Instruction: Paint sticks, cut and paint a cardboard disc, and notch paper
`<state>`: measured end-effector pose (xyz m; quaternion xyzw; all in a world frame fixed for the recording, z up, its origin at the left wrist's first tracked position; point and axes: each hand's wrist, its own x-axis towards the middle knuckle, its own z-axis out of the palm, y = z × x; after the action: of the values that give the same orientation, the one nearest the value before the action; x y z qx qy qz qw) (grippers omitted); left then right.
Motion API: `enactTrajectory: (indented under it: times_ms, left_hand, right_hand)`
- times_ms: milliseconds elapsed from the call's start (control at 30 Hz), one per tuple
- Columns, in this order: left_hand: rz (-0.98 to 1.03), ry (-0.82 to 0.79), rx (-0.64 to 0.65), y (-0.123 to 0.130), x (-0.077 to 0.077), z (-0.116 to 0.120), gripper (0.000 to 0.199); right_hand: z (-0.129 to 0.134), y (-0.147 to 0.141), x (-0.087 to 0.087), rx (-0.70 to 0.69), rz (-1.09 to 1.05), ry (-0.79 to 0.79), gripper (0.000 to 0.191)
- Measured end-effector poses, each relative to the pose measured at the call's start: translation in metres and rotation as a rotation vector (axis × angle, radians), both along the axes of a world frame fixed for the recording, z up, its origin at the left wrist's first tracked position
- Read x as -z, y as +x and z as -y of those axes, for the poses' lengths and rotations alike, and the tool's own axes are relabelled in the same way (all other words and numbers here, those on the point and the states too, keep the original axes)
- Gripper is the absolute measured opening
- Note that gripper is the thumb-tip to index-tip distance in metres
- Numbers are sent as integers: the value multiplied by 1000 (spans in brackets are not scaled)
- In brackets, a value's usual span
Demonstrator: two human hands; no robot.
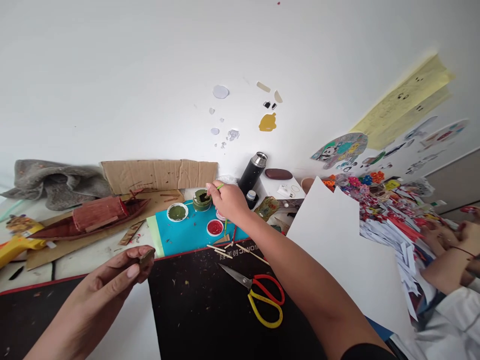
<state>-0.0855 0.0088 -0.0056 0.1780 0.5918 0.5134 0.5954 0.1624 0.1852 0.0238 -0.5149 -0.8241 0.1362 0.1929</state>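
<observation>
My left hand (103,287) is closed, pinching a small brownish piece (147,257) between thumb and fingers above the black mat. My right hand (230,201) reaches forward, closed on a thin paintbrush (220,186) with a light green handle tip. Its bristle end is hidden near the mouth of a jar of green paint (198,205). Beside that jar lies a white lid (177,212) coated with green paint. Below my right wrist sits a round pot of red paint (215,228). All three rest on a blue sheet (180,239).
Scissors (249,287) lie partly open on the black mat (187,315), near several thin sticks (253,253). A red model boat (99,214) stands left on cardboard. A black flask (252,172) stands behind. Right are white paper (337,250) and another person's hands (446,245).
</observation>
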Motion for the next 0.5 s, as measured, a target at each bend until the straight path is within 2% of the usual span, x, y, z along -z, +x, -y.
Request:
enactTrajectory:
  times_ms: [200,333,500]
  left_hand:
    - [59,120,113,14,-11,-27,64]
    - [95,85,100,28,-18,-39,69]
    - [95,48,118,34,-22,-41,73]
  right_hand:
    - [-1,1,4,-2,-62,-49,41]
    - [-1,1,8,5,-89,-60,39]
    - [1,0,15,-4,-100,-96,33]
